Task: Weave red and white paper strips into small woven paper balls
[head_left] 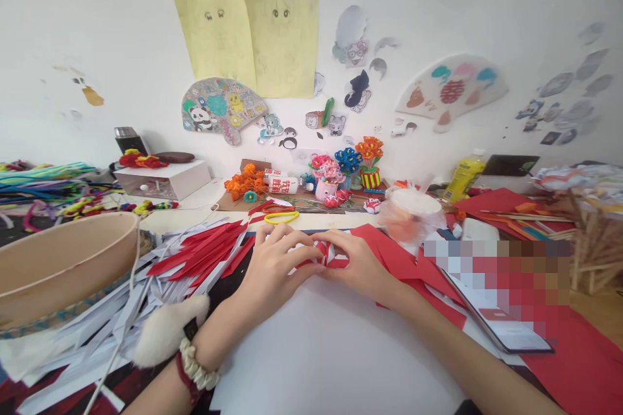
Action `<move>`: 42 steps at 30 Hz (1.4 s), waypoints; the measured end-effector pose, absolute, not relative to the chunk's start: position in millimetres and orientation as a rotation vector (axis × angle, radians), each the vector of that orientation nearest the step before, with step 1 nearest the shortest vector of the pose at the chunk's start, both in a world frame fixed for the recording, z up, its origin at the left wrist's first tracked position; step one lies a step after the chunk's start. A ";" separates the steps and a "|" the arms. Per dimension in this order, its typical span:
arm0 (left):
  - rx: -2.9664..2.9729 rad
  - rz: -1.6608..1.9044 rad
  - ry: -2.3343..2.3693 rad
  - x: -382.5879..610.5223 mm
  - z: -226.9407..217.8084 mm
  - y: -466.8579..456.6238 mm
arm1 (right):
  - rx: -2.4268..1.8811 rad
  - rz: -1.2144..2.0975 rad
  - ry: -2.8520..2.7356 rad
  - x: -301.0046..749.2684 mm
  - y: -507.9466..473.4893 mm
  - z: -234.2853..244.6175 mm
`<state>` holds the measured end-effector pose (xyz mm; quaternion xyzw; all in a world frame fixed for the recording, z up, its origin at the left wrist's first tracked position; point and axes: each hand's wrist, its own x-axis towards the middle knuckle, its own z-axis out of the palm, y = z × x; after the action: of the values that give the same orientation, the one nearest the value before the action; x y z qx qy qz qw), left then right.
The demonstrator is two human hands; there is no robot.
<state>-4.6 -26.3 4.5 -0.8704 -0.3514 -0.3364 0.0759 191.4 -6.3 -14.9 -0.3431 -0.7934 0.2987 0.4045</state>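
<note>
A small red-and-white folded paper ball (pixel 325 251) is held between my two hands above a white sheet (pixel 341 350). My left hand (pixel 277 259) curves round its left side, fingers bent and thumb underneath. From the right, the fingers and thumb of my right hand (pixel 357 259) close on it. Both hands hide much of the ball. Just beyond my left hand lies a yellow-handled tool (pixel 281 216). Red paper strips (pixel 199 256) and white paper strips (pixel 121 311) are heaped to the left, and red paper sheets (pixel 389 253) lie to the right.
A beige basin (pixel 68 259) stands at the left. Pipe-cleaner flowers (pixel 368 148), another red-and-white paper ball (pixel 372 205) and a plastic-wrapped tub (pixel 413 207) line the back. A tablet (pixel 516 331) and yellow bottle (pixel 464 175) are at right. A white cable (pixel 134 266) crosses the strips.
</note>
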 end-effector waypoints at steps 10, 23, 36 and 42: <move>-2.624 -1.022 -0.990 -4.8 6.1 -27.9 | -0.804 0.763 -1.998 191.0 -5.5 -17.7; -2.544 -1.023 -0.999 3.6 8.1 -35.5 | -0.837 0.654 -1.998 189.9 -6.2 -19.1; -2.315 -1.144 -1.105 5.7 -2.0 -28.9 | -0.804 0.021 -2.090 202.0 -1.3 -17.8; -2.343 -1.128 -1.097 7.8 -4.1 -28.5 | -0.747 -0.137 -2.108 198.6 -1.2 -20.7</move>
<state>7.8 -28.5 -4.1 -0.8195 -0.3838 -0.3947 0.1590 198.6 -1.2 -20.7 -0.3002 -0.8469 -0.0550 0.4354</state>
